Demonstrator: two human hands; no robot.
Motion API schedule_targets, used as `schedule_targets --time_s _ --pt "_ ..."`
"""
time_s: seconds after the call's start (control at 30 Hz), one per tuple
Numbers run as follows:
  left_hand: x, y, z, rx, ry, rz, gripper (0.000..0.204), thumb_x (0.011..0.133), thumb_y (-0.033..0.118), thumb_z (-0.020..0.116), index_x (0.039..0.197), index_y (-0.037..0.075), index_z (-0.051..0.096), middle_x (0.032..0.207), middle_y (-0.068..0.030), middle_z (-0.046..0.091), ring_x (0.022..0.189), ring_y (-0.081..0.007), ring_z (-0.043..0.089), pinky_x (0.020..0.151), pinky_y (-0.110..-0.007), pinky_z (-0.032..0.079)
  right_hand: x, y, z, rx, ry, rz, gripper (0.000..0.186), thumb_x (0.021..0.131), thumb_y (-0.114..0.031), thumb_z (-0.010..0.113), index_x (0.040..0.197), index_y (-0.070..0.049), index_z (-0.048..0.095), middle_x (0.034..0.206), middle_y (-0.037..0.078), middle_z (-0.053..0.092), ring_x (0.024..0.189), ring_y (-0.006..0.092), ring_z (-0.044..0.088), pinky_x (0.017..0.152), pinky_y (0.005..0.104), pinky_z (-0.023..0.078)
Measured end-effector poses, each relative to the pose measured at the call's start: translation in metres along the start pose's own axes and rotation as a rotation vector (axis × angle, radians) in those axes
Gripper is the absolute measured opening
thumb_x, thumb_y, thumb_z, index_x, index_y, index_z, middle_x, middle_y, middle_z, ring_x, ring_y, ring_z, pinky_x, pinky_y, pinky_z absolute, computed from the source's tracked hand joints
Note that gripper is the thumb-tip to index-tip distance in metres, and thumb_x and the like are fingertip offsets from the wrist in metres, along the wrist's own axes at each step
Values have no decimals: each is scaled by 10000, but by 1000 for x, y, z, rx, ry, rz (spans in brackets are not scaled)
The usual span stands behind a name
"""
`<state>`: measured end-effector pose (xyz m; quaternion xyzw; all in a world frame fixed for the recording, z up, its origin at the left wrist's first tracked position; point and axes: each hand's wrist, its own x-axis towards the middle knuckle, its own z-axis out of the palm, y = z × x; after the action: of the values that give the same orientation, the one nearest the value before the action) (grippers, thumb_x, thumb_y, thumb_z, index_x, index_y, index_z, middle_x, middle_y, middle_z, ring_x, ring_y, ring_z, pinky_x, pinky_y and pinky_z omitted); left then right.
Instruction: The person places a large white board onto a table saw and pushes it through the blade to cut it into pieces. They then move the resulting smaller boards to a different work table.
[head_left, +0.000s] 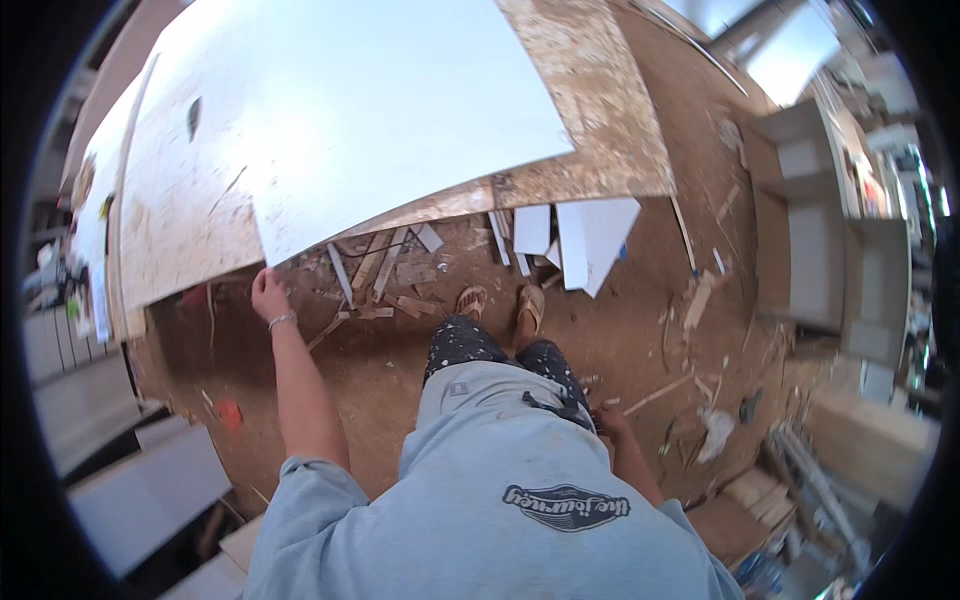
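A large white panel (400,110) lies across a worn, stained wooden worktable (610,110). My left hand (269,294), a bracelet at its wrist, is closed on the near left corner of this panel at the table's front edge. My right hand (607,418) hangs low beside my right thigh, away from the table. Its fingers are mostly hidden against my leg and shirt, so I cannot make out whether it holds anything.
White board offcuts (590,240) and wood scraps (385,265) litter the brown floor under the table edge. An open shelf cabinet (805,240) stands at the right. White boxy panels (150,490) lie at lower left. A wood strip (697,303) lies at right.
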<state>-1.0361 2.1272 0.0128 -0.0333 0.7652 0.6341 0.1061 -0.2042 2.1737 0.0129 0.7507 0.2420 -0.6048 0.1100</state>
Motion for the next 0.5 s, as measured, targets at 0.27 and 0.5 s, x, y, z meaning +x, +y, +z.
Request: schedule_targets --time_s 0.27,0.5 --pt "-59 3 43 -510 213 -414 465 1065 338 551 1377 -6 533 1251 -149 678 1109 -244 692 910 -357 606 45 -229 -104 85 50 -606 179 1037 -178 542 1136 -48 614 900 115 699 723 230 703 623 349 577" --pt "-77 23 52 -800 357 -449 443 1030 269 626 1380 13 535 1270 -126 662 1116 -247 673 975 -361 572 22 -305 -101 1 276 -811 168 1045 -169 525 1073 -42 632 825 73 679 642 130 641 564 271 505"
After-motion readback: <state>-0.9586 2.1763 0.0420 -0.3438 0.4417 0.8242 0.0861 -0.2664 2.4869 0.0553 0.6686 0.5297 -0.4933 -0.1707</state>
